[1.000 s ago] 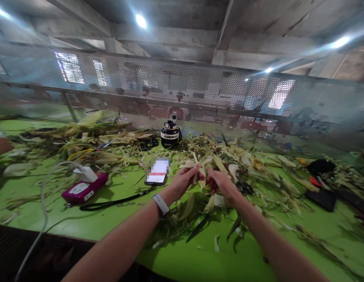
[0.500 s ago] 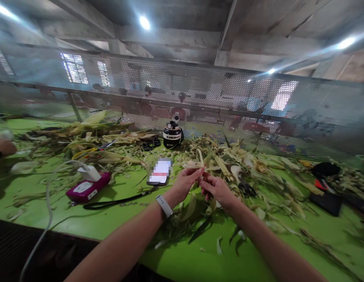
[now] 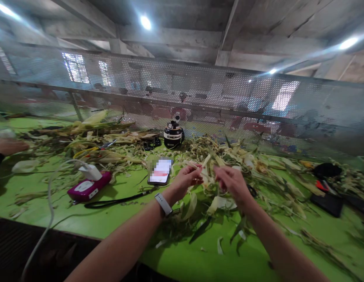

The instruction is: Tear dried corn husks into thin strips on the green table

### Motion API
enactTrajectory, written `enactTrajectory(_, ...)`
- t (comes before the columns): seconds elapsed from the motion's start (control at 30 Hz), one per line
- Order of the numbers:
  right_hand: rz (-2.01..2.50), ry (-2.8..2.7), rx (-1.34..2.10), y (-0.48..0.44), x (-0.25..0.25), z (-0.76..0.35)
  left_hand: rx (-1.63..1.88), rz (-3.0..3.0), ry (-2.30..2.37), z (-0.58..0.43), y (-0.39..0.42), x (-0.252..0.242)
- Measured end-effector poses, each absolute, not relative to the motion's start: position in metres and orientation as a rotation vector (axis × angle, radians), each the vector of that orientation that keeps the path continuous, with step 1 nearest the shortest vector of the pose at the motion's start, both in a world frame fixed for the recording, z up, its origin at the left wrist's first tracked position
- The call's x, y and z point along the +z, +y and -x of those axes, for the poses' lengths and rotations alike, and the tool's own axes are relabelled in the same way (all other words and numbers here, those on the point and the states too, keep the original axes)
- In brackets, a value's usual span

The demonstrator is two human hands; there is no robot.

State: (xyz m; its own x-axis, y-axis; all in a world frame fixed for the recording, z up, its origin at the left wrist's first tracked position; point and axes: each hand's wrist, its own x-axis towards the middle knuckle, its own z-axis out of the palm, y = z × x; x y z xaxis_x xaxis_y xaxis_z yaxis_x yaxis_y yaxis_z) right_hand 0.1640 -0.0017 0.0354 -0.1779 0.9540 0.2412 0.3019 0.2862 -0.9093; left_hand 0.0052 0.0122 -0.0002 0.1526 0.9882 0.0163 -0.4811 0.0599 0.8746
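My left hand (image 3: pixel 188 178), with a pale watch band on the wrist, pinches a thin pale strip of corn husk (image 3: pixel 205 160) that points up and away. To its right, apart from it, is my right hand (image 3: pixel 231 182). Its curled fingers are smeared by motion, so whether anything is between them does not show. Loose corn husk pieces (image 3: pixel 217 204) lie under both hands. Beyond them spreads a heap of green and yellowish husks (image 3: pixel 246 156). Black scissor handles (image 3: pixel 252 190) are partly hidden behind my right wrist.
A phone (image 3: pixel 160 171) lies left of my hands on the green table (image 3: pixel 120 225). Farther left sits a purple power strip (image 3: pixel 89 188) with a white charger and cable. A black jar-shaped bottle (image 3: pixel 173 135) stands before the perforated metal screen (image 3: pixel 199 90). Another person's hand (image 3: pixel 11 147) is at far left.
My right hand has moved right, away from my left hand, where the two met before. My left hand stays nearly in place with the husk strip. The other person's hand has come farther into view.
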Motion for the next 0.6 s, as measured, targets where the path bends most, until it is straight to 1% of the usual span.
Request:
enactTrajectory(0.07,1.229,-1.491,0.859,0.005,0.039,-0.17,1.225,-0.916,0.789,-0.005,0.011,0.001)
enactTrajectory(0.17,1.301,-1.494,1.004,0.013,0.034,-0.17,1.19,-0.992,0.786,-0.007,0.009,0.001)
enactTrajectory(0.23,1.216,-1.519,1.077,0.015,0.028,-0.167,1.169,-1.072,0.771,-0.008,0.008,0.0)
enactTrajectory(0.37,1.055,-1.497,1.078,0.013,0.023,-0.161,1.098,-1.232,0.78,-0.008,0.006,-0.002)
enactTrajectory(0.6,1.073,-1.33,1.055,0.014,0.019,-0.16,0.998,-1.385,0.783,-0.006,0.006,-0.002)
